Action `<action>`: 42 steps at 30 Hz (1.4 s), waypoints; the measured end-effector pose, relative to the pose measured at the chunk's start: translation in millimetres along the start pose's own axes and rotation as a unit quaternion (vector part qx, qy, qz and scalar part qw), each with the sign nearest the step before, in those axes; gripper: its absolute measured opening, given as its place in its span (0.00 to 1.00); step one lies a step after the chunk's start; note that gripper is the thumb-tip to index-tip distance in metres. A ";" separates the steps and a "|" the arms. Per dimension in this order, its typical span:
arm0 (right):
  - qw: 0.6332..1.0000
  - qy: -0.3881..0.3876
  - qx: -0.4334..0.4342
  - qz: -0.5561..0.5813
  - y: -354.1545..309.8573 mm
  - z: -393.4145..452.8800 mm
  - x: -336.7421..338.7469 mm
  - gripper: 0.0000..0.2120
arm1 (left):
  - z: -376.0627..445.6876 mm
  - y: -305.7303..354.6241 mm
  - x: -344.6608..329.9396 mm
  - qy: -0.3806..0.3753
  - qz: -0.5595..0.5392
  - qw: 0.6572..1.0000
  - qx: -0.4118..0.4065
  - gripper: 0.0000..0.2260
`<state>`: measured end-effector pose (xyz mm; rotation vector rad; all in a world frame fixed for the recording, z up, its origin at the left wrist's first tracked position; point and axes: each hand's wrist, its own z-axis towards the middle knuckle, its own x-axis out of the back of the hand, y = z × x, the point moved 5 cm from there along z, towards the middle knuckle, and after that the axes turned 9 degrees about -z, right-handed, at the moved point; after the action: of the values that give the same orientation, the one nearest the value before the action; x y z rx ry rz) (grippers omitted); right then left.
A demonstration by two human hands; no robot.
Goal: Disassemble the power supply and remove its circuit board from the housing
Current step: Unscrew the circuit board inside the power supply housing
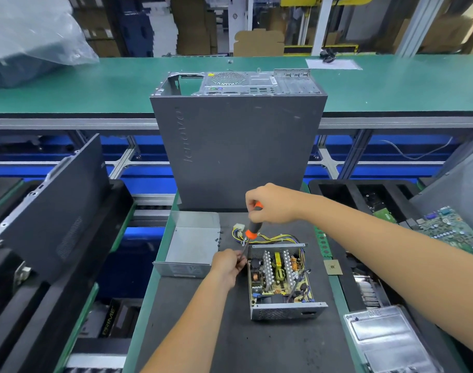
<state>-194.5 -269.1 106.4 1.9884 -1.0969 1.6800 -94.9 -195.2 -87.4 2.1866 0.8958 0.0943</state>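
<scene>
Beyond the hands a long green bench (391, 84) crosses the room on a grey aluminium frame (364, 122), with stacked cardboard boxes (192, 25) farther behind.

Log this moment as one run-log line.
right hand: grips screwdriver | left hand: steadies shaft | circuit board: in housing | cover: off

Open mat (246, 340) lies before the housing (286, 309); computer case (238, 146) blocks behind, cover (192, 243) left.
</scene>
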 end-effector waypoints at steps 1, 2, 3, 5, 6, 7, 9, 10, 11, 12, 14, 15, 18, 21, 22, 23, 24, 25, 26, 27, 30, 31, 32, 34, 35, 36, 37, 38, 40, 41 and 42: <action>1.000 0.002 -0.002 0.009 3.3 -0.5 1.2 0.04 | -0.2 1.6 -0.2 -0.001 -0.010 1.000 -0.007 0.12; 1.000 0.005 -0.003 0.017 5.6 -0.5 2.8 0.04 | -1.3 3.4 -0.5 -0.001 -0.013 1.000 -0.016 0.12; 1.000 0.008 -0.003 0.024 7.5 -0.4 4.7 0.04 | -3.0 5.7 -0.6 -0.001 -0.008 1.000 -0.024 0.11; 0.999 0.018 -0.005 0.038 10.9 -0.1 9.8 0.03 | -7.2 13.0 0.5 0.022 0.066 0.995 -0.070 0.09; 0.999 0.024 -0.009 0.042 13.1 0.1 13.2 0.02 | -9.6 20.0 1.7 0.054 0.136 0.982 -0.119 0.09; 0.998 0.032 -0.014 0.043 15.5 -0.5 16.7 0.01 | -13.9 28.7 1.1 0.084 0.212 0.958 -0.174 0.09; 0.998 0.049 -0.020 0.041 19.8 -2.0 23.5 0.01 | -24.3 45.1 -5.6 0.097 0.335 0.904 -0.247 0.08; 0.997 0.057 -0.020 0.039 20.9 -3.0 25.9 0.01 | -27.2 52.1 -8.0 0.091 0.375 0.885 -0.261 0.07; 0.997 0.064 -0.018 0.038 21.8 -3.9 27.4 0.01 | -27.1 59.4 -8.0 0.085 0.408 0.869 -0.267 0.07; 0.997 0.071 -0.015 0.041 22.8 -4.9 28.4 0.01 | -26.2 67.5 -7.5 0.085 0.438 0.853 -0.272 0.08; 0.995 0.086 -0.011 0.059 26.1 -6.3 29.2 0.01 | -19.6 81.3 -5.1 0.087 0.504 0.818 -0.265 0.14; 0.993 0.093 -0.013 0.071 28.3 -7.0 29.2 0.01 | -15.0 86.6 -5.2 0.086 0.536 0.800 -0.254 0.15; 0.989 0.113 -0.021 0.093 35.4 -6.5 29.5 0.02 | -6.2 95.0 -10.5 0.085 0.577 0.782 -0.220 0.21; 0.988 0.119 -0.022 0.099 37.7 -2.8 26.6 0.02 | 0.4 95.6 -15.1 0.076 0.611 0.758 -0.216 0.22; 0.987 0.118 -0.020 0.104 38.1 -1.6 24.6 0.02 | 3.8 91.9 -15.6 0.061 0.606 0.764 -0.213 0.19; 0.987 0.114 -0.019 0.108 38.8 -1.1 22.3 0.02 | 5.9 88.1 -15.6 0.045 0.592 0.776 -0.214 0.15; 0.988 0.110 -0.019 0.109 39.8 -1.4 19.9 0.02 | 8.6 82.2 -15.1 0.032 0.590 0.779 -0.210 0.11; 0.988 0.106 -0.019 0.107 41.4 -1.7 17.9 0.02 | 9.8 77.8 -13.9 0.033 0.601 0.771 -0.209 0.10; 0.989 0.104 -0.020 0.103 43.1 -2.1 16.4 0.02 | 10.9 74.1 -11.0 0.045 0.619 0.758 -0.201 0.12; 0.990 0.101 -0.022 0.100 45.1 -2.5 15.1 0.02 | 13.2 71.7 -8.9 0.055 0.631 0.747 -0.203 0.14; 0.989 0.099 -0.033 0.109 51.8 -2.9 14.2 0.01 | 16.3 74.0 -12.1 0.040 0.606 0.766 -0.211 0.11; 0.988 0.099 -0.037 0.112 53.8 -3.0 14.1 0.01 | 16.3 76.4 -13.9 0.036 0.612 0.761 -0.213 0.11; 0.988 0.097 -0.039 0.111 55.2 -2.9 14.1 0.01 | 15.2 78.8 -16.1 0.038 0.619 0.755 -0.212 0.11; 0.989 0.093 -0.041 0.105 56.5 -2.7 13.1 0.01 | 14.9 82.0 -16.1 0.046 0.626 0.744 -0.229 0.12; 0.989 0.091 -0.042 0.104 56.6 -2.2 12.4 0.01 | 16.2 82.4 -14.3 0.043 0.622 0.748 -0.230 0.10; 0.989 0.090 -0.042 0.105 56.5 -1.7 11.8 0.01 | 16.2 82.5 -13.4 0.039 0.625 0.744 -0.234 0.09; 0.989 0.091 -0.043 0.108 56.3 -1.3 11.4 0.01 | 16.3 83.2 -12.1 0.036 0.626 0.742 -0.237 0.07; 0.988 0.093 -0.044 0.111 55.7 -0.7 11.5 0.01 | 15.7 84.0 -9.8 0.034 0.620 0.747 -0.238 0.06; 0.986 0.101 -0.046 0.121 52.6 -0.2 13.8 0.01 | 13.6 88.8 -8.7 0.032 0.598 0.763 -0.244 0.08; 0.986 0.105 -0.044 0.126 50.2 -0.3 16.6 0.01 | 10.4 93.6 -9.8 0.031 0.581 0.772 -0.254 0.09; 0.985 0.109 -0.041 0.126 47.2 -0.8 20.3 0.02 | 5.5 98.2 -12.2 0.026 0.562 0.783 -0.266 0.09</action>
<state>-228.7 -306.6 114.8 1.6244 -1.3544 1.8900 -46.1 -252.2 -22.7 1.8560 -0.5001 0.8669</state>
